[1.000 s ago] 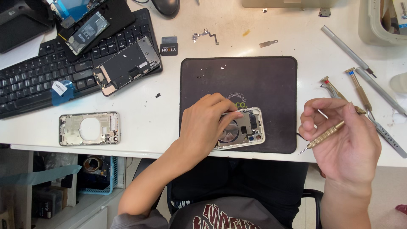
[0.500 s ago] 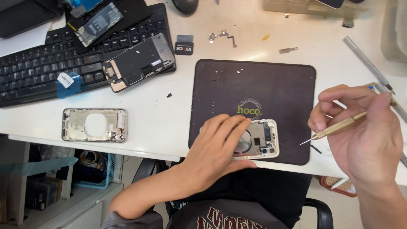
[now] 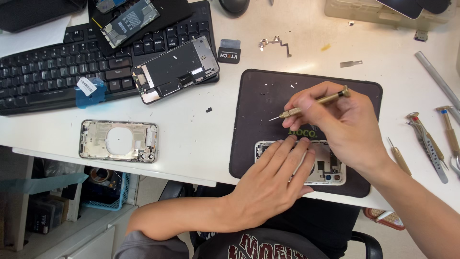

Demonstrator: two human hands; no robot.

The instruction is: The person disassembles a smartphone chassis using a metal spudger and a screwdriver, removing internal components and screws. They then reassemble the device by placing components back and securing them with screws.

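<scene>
My left hand [image 3: 273,180] lies flat on an opened phone housing [image 3: 330,170] at the near edge of a dark work mat [image 3: 261,103], fingers spread over its left half. Above the mat, my right hand [image 3: 335,122] grips a thin brass screwdriver [image 3: 311,105], tip pointing left and hovering over bare mat just beyond the housing. The housing's middle is hidden under both hands.
An empty phone frame [image 3: 117,140] lies on the white desk at left. A detached phone screen [image 3: 177,67] rests on a black keyboard [image 3: 48,72]. Several screwdrivers and tweezers [image 3: 431,144] lie at right. A small flex cable [image 3: 275,44] sits beyond the mat.
My right hand has swung left from the mat's right edge to above the housing, carrying the screwdriver. My left hand stays on the housing, fingers now flatter.
</scene>
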